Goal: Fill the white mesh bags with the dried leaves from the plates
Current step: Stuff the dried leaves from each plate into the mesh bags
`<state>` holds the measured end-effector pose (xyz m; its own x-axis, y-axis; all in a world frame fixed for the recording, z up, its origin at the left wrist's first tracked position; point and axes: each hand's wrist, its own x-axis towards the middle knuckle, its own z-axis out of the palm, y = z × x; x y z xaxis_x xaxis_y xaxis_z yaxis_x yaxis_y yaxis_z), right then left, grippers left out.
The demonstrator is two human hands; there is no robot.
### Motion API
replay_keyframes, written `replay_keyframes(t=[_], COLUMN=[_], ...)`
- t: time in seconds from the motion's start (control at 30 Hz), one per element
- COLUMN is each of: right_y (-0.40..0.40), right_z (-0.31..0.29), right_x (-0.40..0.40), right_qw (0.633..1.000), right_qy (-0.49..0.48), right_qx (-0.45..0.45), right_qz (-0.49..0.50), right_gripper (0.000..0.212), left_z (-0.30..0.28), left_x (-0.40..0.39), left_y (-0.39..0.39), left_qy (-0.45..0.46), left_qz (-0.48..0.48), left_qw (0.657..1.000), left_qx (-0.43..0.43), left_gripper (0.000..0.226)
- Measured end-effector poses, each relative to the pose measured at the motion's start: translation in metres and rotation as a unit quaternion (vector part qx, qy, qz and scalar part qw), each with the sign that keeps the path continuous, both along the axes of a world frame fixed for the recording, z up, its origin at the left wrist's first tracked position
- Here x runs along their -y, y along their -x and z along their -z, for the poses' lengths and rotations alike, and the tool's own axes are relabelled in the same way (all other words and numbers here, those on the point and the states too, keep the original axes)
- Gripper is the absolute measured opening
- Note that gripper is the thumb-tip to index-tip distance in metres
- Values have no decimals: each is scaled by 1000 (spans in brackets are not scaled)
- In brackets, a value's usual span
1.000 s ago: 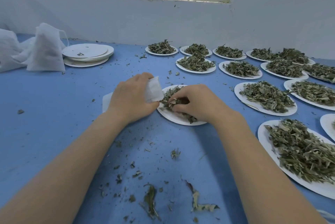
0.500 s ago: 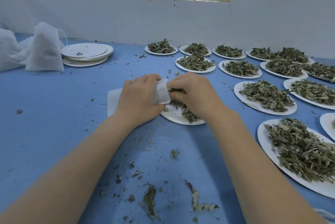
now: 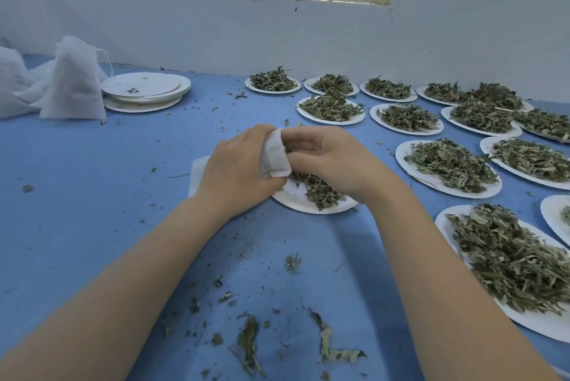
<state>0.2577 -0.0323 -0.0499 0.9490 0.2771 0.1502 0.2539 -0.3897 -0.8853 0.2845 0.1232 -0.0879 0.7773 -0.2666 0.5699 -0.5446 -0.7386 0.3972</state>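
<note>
Leaves go in now: my left hand (image 3: 239,171) grips a small white mesh bag (image 3: 273,154) while my right hand (image 3: 327,158) pinches dried green leaves (image 3: 320,191) above a half-emptied white paper plate (image 3: 296,200); many full plates (image 3: 447,164) remain.

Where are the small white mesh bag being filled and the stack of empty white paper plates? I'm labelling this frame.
small white mesh bag (image 3: 274,155): head view, on its folded-over mouth.
stack of empty white paper plates (image 3: 145,84): head view, on the top plate's bare face.

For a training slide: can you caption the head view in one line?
Left hand holds a white mesh bag open while the right hand feeds dried leaves from a plate.
</note>
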Motion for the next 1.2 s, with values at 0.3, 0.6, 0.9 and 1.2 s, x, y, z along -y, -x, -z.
replay_keyframes(t=[0.3, 0.6, 0.9, 1.2], right_y=[0, 6, 5, 8], right_z=[-3, -17, -12, -28], right_x=[-18, 3, -9, 25], right_qw=[983, 999, 991, 933], right_qy=[116, 26, 112, 342], right_qx=[87, 24, 62, -33], right_qz=[108, 23, 36, 110], right_gripper=[19, 27, 17, 23], left_z=[-4, -4, -5, -4], left_x=[6, 3, 5, -1], left_y=[7, 4, 4, -3], left_qy=[-22, 17, -13, 1], left_qz=[17, -4, 25, -13], left_qw=[996, 1000, 999, 999], left_qx=[88, 4, 22, -45], left_gripper=[52, 57, 52, 49])
